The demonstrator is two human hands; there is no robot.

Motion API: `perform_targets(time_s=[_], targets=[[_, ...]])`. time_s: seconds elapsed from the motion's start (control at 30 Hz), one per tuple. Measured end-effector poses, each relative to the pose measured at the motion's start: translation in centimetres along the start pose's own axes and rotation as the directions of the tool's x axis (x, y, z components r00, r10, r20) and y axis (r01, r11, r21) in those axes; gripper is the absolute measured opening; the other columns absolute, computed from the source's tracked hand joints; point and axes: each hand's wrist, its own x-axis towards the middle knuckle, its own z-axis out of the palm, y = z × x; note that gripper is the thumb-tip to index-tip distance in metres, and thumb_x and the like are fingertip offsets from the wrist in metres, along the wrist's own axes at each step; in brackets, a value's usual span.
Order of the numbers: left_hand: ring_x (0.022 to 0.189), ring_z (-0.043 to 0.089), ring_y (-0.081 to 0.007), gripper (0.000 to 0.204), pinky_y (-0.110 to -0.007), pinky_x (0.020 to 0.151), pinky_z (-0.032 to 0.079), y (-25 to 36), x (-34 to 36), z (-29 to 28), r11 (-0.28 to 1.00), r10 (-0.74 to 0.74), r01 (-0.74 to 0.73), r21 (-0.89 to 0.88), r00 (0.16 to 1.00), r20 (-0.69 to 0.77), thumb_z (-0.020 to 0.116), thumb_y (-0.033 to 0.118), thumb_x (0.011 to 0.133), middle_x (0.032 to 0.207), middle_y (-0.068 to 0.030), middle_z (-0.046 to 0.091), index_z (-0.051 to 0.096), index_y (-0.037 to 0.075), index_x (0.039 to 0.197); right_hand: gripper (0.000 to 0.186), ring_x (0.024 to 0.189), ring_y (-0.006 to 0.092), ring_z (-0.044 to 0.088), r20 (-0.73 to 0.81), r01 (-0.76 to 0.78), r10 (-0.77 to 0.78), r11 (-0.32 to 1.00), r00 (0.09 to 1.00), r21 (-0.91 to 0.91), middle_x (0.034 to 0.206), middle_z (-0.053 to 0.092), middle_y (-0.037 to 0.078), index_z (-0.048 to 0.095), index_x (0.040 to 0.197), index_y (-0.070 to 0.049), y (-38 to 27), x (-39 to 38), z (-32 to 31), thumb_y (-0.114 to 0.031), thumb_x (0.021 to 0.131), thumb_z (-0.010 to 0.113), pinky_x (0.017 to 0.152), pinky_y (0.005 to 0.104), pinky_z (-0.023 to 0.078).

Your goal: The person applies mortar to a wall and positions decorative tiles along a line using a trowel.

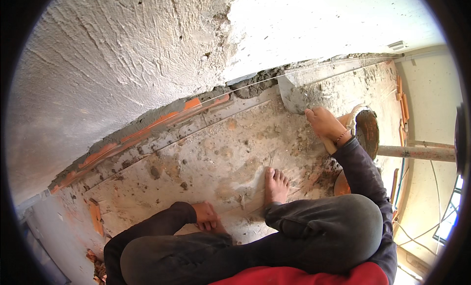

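Note:
My right hand (324, 122) is closed around a trowel. Its tan handle (329, 146) shows under the wrist, and its mortar-smeared grey blade (293, 95) reaches toward the foot of the wall. Wet grey mortar (260, 85) lies beside the blade, at the end of a row of orange bricks (162, 119). A thin white string (274, 79) runs along that row. Low by my bent left leg, my left hand (205, 215) has its fingers curled in, with nothing visible in them. My bare foot (277, 187) rests on the mortar-spattered floor (216, 160).
A round container (368, 132) with a pale rope-like handle stands just right of my right wrist. Beyond it a pole (417, 153) extends rightward. An orange rounded object (342, 183) is partly hidden by my sleeve. The rough plastered wall (122, 64) rises ahead; loose bricks (403, 106) line the right.

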Motion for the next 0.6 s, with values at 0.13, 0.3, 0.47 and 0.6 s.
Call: perform_targets(time_s=[0.13,0.3,0.47,0.6], targets=[[0.064,0.069,-0.0167,0.053,-0.030,0.058,0.054,0.1,0.6,-0.2,1.000,0.002,-0.002,0.000,1.000,0.006,0.054,0.056,0.093,0.081,-0.0061,0.073,0.075,0.008,0.091,0.021,0.054,0.0259,0.064,0.155,-0.011,-0.052,0.925,0.987,0.380,0.060,0.056,0.016,0.055,0.085,0.003,-2.9,-1.7,1.2,-0.014,0.095,0.049,0.044,0.0357,0.051],[0.062,0.069,-0.0171,0.051,-0.030,0.056,0.054,0.6,0.1,-0.2,1.000,-0.002,0.002,-0.003,1.000,-0.011,0.053,0.054,0.094,0.080,-0.0066,0.073,0.075,0.008,0.089,0.027,0.045,0.0214,0.060,0.206,0.060,-0.137,0.938,0.969,0.342,0.056,0.053,0.009,0.051,0.082,0.004,-3.9,-1.1,3.0,-0.017,0.098,0.046,0.040,0.0333,0.050],[0.061,0.069,-0.0173,0.050,-0.031,0.057,0.055,0.3,-0.1,0.0,1.000,0.001,-0.001,-0.008,1.000,-0.014,0.053,0.052,0.095,0.079,-0.0067,0.073,0.075,0.008,0.090,0.043,0.042,0.0235,0.060,0.310,-0.104,-0.042,0.893,0.950,0.439,0.053,0.054,0.013,0.051,0.075,0.006,-8.4,-2.3,3.4,-0.026,0.101,0.041,0.041,0.0343,0.050],[0.067,0.070,-0.0188,0.053,-0.031,0.061,0.056,0.0,0.0,-0.2,0.998,0.064,-0.064,-0.015,0.998,0.001,0.052,0.054,0.095,0.083,-0.0090,0.073,0.074,0.006,0.093,0.049,0.044,0.0264,0.061,0.263,-0.043,-0.059,0.931,0.963,0.363,0.058,0.057,0.019,0.054,0.072,0.007,-7.9,-2.1,3.9,-0.028,0.102,0.037,0.045,0.0380,0.051]])
